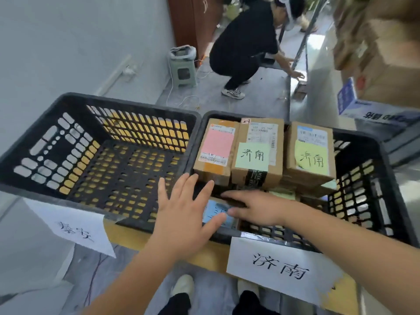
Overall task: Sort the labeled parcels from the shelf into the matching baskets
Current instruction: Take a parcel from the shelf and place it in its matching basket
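Two black plastic baskets stand side by side in front of me. The left basket (45, 123) holds no parcels and carries a white paper label (75, 230). The right basket (391, 178), labeled 济南 (281, 267), holds several cardboard parcels: one with a pink note (216, 148), one with a green 济南 note (254, 155), one with a yellow-green 济南 note (311, 155). A parcel with a blue note (216, 211) lies low at the basket's front left. My left hand (184, 212) hovers over it with fingers spread. My right hand (252, 210) reaches in with fingers extended, touching that parcel.
A person in black (247, 44) crouches on the floor ahead, reaching toward the shelf's bottom. The shelf (372, 55) with cardboard boxes stands at the right. A small green stool (184, 69) and a white cable lie by the left wall. My feet are below the baskets.
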The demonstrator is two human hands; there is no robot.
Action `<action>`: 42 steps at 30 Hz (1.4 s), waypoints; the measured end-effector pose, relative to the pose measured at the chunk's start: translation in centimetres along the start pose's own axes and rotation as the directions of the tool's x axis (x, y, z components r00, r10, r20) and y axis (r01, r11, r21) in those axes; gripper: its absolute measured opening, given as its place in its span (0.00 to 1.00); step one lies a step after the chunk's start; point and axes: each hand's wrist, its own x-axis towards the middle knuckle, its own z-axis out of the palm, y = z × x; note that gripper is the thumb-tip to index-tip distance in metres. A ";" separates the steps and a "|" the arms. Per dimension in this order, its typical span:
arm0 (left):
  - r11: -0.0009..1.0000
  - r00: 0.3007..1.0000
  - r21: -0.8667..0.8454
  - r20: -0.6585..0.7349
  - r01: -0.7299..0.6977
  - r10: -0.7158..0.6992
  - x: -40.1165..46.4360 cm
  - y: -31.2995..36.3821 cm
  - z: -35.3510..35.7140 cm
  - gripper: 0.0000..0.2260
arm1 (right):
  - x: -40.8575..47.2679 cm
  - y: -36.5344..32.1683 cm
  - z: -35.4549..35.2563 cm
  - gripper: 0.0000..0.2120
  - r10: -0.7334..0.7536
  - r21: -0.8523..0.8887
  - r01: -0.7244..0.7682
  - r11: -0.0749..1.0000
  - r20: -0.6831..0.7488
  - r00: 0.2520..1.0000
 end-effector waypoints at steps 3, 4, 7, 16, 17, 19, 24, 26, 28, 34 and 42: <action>0.983 0.983 -0.025 0.010 -0.183 0.183 1.5 -1.1 -0.5 0.35 | -3.2 -2.1 -0.7 0.30 0.106 0.029 -0.104 0.994 -0.119 0.987; 0.971 0.972 -0.036 0.007 -0.235 0.235 1.7 -1.3 -0.6 0.35 | -4.2 -2.6 -0.6 0.29 0.146 0.042 -0.141 0.989 -0.155 0.977; 0.921 0.923 -0.072 0.003 -0.383 0.384 2.0 -1.7 -1.2 0.34 | -7.5 -4.1 0.2 0.29 0.288 0.134 -0.261 0.956 -0.249 0.925; 0.678 0.681 -0.083 -0.001 -0.730 0.733 -0.4 7.2 -2.2 0.36 | -21.0 -8.1 8.4 0.31 0.657 0.441 -0.487 0.753 -0.531 0.535; 0.644 0.645 -0.080 0.011 -0.761 0.764 -1.1 8.8 -2.1 0.36 | -22.5 -8.2 9.8 0.31 0.684 0.457 -0.514 0.726 -0.555 0.473; 0.566 0.566 -0.078 0.031 -0.820 0.824 -2.7 12.2 -1.7 0.34 | -25.6 -8.5 12.9 0.30 0.752 0.505 -0.574 0.645 -0.555 0.357; 0.389 0.385 -0.075 0.062 -0.918 0.921 -8.3 20.0 0.0 0.36 | -33.3 -10.1 21.7 0.32 0.875 0.649 -0.629 0.428 -0.473 0.108; 0.316 0.310 -0.078 0.080 -0.945 0.947 -11.1 23.0 0.9 0.37 | -36.3 -10.9 25.3 0.32 0.912 0.709 -0.620 0.336 -0.409 0.026; 0.240 0.230 -0.101 0.100 -0.966 0.968 -14.4 25.8 2.0 0.37 | -39.0 -11.8 29.1 0.32 0.934 0.767 -0.589 0.256 -0.354 -0.056; 0.043 0.013 -0.171 0.176 -0.984 0.984 -24.9 33.3 5.2 0.39 | -46.8 -14.0 40.1 0.40 0.944 0.893 -0.451 -0.016 -0.135 -0.300; -0.140 -0.190 -0.175 0.309 -0.974 0.932 -34.8 40.6 9.4 0.40 | -54.0 -11.7 48.6 0.34 0.875 0.900 -0.298 -0.317 0.156 -0.458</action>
